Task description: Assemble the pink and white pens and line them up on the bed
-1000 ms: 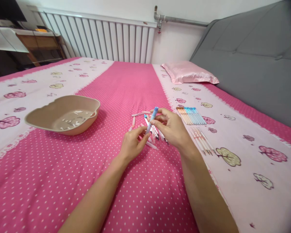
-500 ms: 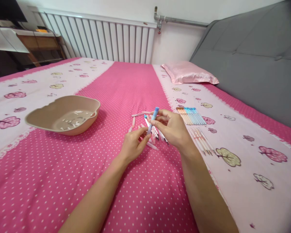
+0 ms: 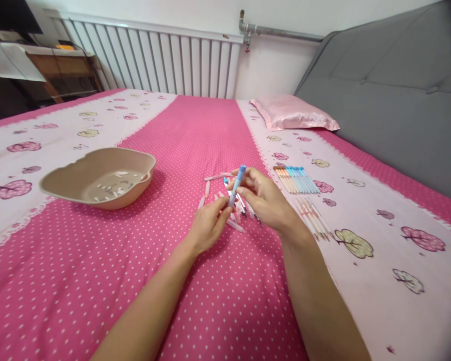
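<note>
A light blue pen barrel [image 3: 238, 181] with a darker blue end is held upright, tilted slightly right, between both hands. My left hand [image 3: 209, 223] pinches its lower end. My right hand [image 3: 262, 196] has its thumb and fingers closed around the middle. Beneath and behind the hands lies a loose pile of pale pink pen parts [image 3: 236, 225] and white pens with dark tips, partly hidden by the fingers. To the right, a neat row of orange and blue pens [image 3: 296, 179] lies on the bedspread, with several clear pinkish pens [image 3: 312, 219] nearer me.
A beige basin [image 3: 97, 180] with small white pieces in it stands at the left on the pink dotted bedspread [image 3: 143, 281]. Farther back lie a pink pillow [image 3: 295, 113] and a grey padded headboard [image 3: 391, 75]. A white radiator [image 3: 165, 57] lines the wall.
My right hand's fingers have shifted slightly on the blue pen barrel. Both hands otherwise stay in nearly the same place, and the surrounding things have not moved.
</note>
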The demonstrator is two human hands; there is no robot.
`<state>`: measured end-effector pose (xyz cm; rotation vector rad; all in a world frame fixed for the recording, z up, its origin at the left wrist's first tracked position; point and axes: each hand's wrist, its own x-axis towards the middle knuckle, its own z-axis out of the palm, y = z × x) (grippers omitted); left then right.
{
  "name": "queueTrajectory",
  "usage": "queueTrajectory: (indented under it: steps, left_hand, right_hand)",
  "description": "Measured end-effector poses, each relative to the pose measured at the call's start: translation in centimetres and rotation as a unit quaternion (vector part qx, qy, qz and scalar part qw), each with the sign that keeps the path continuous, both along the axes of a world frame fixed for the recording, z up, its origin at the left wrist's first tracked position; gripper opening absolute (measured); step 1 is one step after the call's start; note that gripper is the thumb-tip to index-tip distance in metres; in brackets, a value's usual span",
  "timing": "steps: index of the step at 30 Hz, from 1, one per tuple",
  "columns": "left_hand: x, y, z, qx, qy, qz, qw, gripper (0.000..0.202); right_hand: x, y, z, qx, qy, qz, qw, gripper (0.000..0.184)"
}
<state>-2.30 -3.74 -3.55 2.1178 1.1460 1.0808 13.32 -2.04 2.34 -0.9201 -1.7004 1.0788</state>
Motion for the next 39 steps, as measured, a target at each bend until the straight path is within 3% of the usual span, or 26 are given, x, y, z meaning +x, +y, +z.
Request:
queueTrajectory:
  steps: [8, 19, 24, 33, 39]
  left_hand:
    - [0.1, 0.0, 0.0, -0.011, -0.023, -0.008, 1.000, 0.025]
    - [0.1, 0.0, 0.0, -0.012, -0.014, 0.005, 1.000, 0.024]
    - [0.1, -0.1, 0.1, -0.034, -0.018, -0.002, 0.999, 0.026]
    - [0.3, -0.4, 0.8, -0.093, -0.120, -0.083, 0.985, 0.024]
    - [0.3, -0.4, 1.1, -0.128, -0.152, -0.108, 0.974, 0.023]
  right_hand:
    - [0.1, -0.1, 0.0, 0.000, -0.003, -0.007, 1.000, 0.026]
    - [0.2, 0.2, -0.1, 0.023, -0.067, -0.112, 0.991, 0.029]
    - [0.2, 0.0, 0.3, 0.012, -0.046, -0.104, 0.993, 0.025]
    - [0.3, -0.7, 1.1, -0.093, 0.034, -0.041, 0.994, 0.032]
    - [0.4, -0.6, 1.1, -0.085, 0.012, -0.029, 0.996, 0.031]
